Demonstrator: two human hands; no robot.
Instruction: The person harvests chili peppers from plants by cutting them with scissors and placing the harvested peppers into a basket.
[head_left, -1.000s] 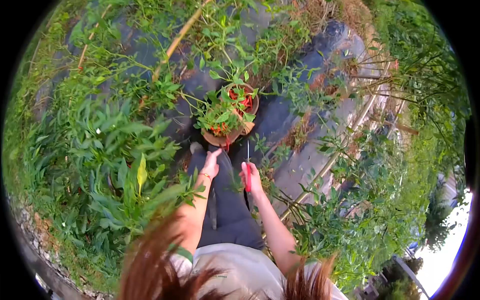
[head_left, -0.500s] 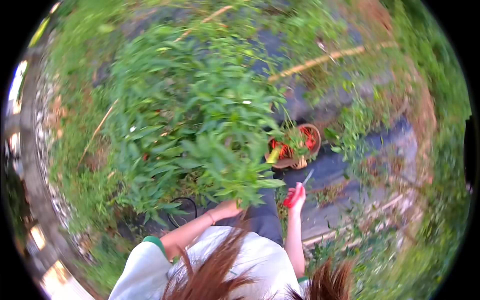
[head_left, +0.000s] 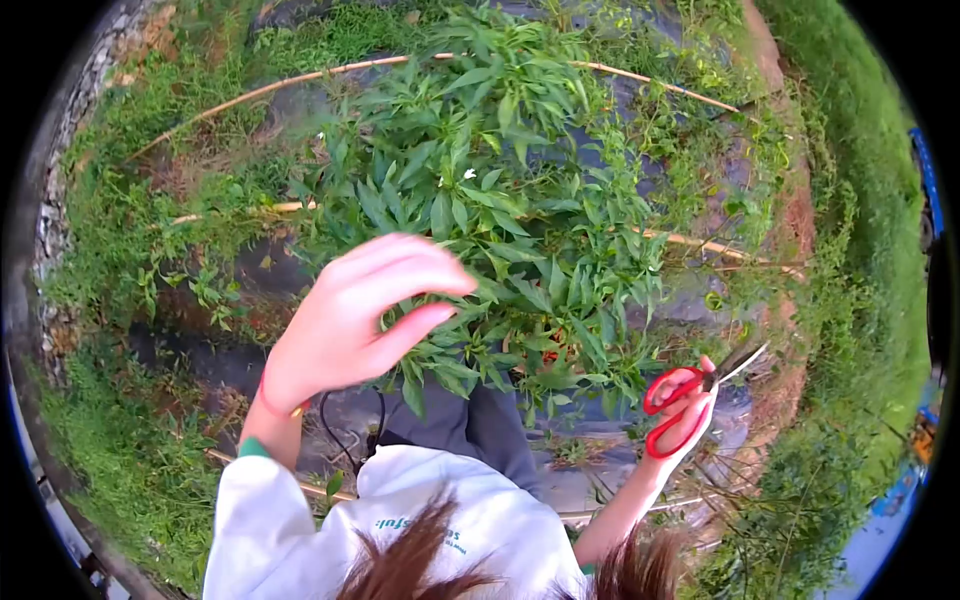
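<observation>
My left hand (head_left: 365,310) is raised in front of the leafy pepper plant (head_left: 480,210), slightly blurred. Its fingers curve forward with the thumb apart, and nothing shows between them. Out to the right, my right hand (head_left: 690,425) holds scissors (head_left: 710,381) by their red handles. The blades point up and right and stand slightly apart, away from the leaves. Low in the foliage, red peppers (head_left: 550,355) show through gaps. Leaves hide most of what surrounds them. A few small white flowers (head_left: 469,174) sit among the upper leaves.
Dark ground sheeting (head_left: 205,355) lies between the planted rows. Long bamboo poles (head_left: 255,95) cross behind and beside the plant. A black looped cord (head_left: 340,445) is near my left leg. Grass (head_left: 870,330) borders the plot on the right.
My left hand has risen from my lap to above the leaves. My right hand has moved outward with the scissors. The view has shifted, and leaves now cover most of the basket of red peppers.
</observation>
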